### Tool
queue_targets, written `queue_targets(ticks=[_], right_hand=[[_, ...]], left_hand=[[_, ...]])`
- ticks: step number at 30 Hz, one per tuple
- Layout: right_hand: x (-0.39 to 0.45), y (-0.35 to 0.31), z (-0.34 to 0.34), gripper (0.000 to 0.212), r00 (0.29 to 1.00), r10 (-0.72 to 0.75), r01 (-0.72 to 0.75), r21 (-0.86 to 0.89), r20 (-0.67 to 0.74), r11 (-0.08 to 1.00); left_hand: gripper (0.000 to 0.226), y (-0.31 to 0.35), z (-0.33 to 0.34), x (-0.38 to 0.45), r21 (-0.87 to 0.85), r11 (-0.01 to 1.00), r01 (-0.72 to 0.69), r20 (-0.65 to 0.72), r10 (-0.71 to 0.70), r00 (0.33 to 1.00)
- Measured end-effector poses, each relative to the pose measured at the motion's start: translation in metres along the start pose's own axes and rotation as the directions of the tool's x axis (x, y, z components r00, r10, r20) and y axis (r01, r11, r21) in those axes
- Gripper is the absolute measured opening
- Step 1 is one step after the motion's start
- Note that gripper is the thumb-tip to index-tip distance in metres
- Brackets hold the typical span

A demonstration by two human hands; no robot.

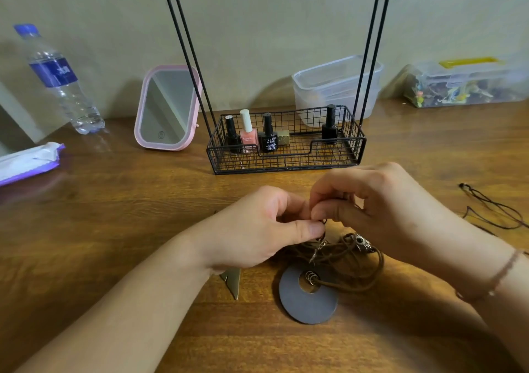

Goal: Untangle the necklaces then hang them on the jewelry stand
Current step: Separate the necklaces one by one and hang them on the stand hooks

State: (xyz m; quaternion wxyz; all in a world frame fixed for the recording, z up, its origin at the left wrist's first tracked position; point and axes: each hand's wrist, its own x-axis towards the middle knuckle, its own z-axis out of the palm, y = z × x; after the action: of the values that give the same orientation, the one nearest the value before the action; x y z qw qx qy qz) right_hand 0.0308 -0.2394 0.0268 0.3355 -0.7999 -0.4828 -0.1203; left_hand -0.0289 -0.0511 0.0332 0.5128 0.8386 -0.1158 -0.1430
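A tangle of brown cord necklaces (357, 261) lies on the wooden table just below my hands, with a grey ring-shaped pendant (307, 301), a small silver bead (361, 241) and a gold pointed pendant (233, 282). My left hand (257, 229) pinches the cord near a small metal clasp with thumb and fingers. My right hand (372, 201) pinches the same spot from the other side, fingertips touching the left ones. The black wire jewelry stand (286, 155) rises just behind my hands, its hooks cut off at the top edge.
The stand's basket holds several nail polish bottles (247, 132). A thin black cord (492, 212) lies at the right. A pink mirror (169, 109), a water bottle (60, 81), a wipes pack (28, 161) and clear plastic boxes (335, 86) line the back.
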Motion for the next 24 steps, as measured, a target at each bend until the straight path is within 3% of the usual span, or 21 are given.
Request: queue_targets(ticks=[4,7,12,17,20,24], right_hand=[[-0.001,0.0,0.004,0.022,0.982,0.049,-0.058,-0.045,-0.181,0.997],[-0.001,-0.005,-0.006,0.016,0.949,0.047,-0.052,-0.008,-0.313,0.999],[-0.003,-0.008,-0.007,0.008,0.988,0.119,-0.117,0.03,-0.097,0.993],[-0.004,-0.007,-0.009,0.006,0.971,0.183,-0.172,0.082,-0.153,0.982],[-0.005,-0.008,-0.007,0.004,0.98,0.182,-0.181,0.019,-0.08,0.983],[-0.004,-0.006,-0.006,0.017,0.977,0.198,-0.197,0.016,-0.079,0.98]], left_hand=[[0.015,-0.001,0.001,0.002,-0.132,0.991,-0.009,-0.012,0.007,1.0],[0.01,-0.002,-0.001,0.003,-0.251,0.968,-0.025,-0.078,0.006,0.997],[0.012,-0.002,-0.003,0.002,-0.27,0.962,-0.037,-0.099,0.011,0.995],[0.015,-0.002,-0.003,0.002,-0.288,0.957,-0.029,-0.085,0.004,0.996],[0.011,-0.005,-0.003,0.003,-0.289,0.957,-0.014,-0.088,-0.012,0.996],[0.016,-0.006,-0.003,0.004,-0.276,0.961,-0.006,-0.077,-0.015,0.997]])
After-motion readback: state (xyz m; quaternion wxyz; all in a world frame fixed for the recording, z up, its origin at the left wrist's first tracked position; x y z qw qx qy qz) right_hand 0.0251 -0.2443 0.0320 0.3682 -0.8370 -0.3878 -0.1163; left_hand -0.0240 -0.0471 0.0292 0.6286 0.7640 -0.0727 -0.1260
